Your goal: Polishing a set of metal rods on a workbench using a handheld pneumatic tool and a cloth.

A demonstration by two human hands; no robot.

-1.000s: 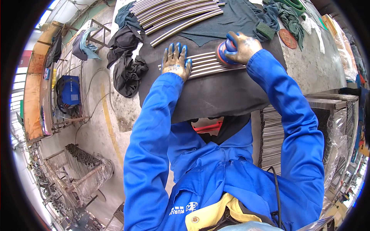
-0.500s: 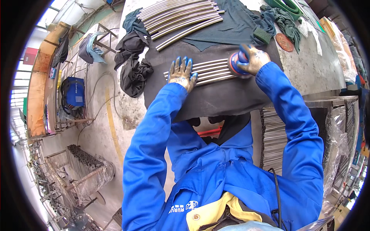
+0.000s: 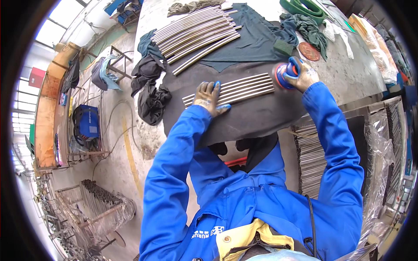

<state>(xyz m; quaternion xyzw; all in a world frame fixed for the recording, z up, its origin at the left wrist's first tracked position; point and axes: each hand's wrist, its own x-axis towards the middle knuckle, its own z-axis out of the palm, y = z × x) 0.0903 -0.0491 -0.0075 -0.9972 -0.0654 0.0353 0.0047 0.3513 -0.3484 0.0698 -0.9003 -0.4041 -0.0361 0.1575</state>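
Note:
A row of several curved metal bars (image 3: pixel 244 87) lies on a dark rubber mat (image 3: pixel 244 117) over the workbench. My left hand (image 3: pixel 210 98), in a worn blue-tipped glove, presses flat on the left end of the bars. My right hand (image 3: pixel 300 75), also gloved, grips a red and blue round sander (image 3: pixel 282 75) that sits at the right end of the bars. Both arms wear blue sleeves.
A second batch of curved metal bars (image 3: pixel 198 35) lies further back beside a dark green cloth (image 3: pixel 257 37). Dark rags (image 3: pixel 150 93) hang off the bench's left edge. A round rust-coloured disc (image 3: pixel 309 51) lies at the right. Bundled rods (image 3: pixel 311 161) sit under the bench.
The view has shifted a little. My right hand has carried the sander rightward, to the right end of the bars. My left hand stays pressed on the bars' left end.

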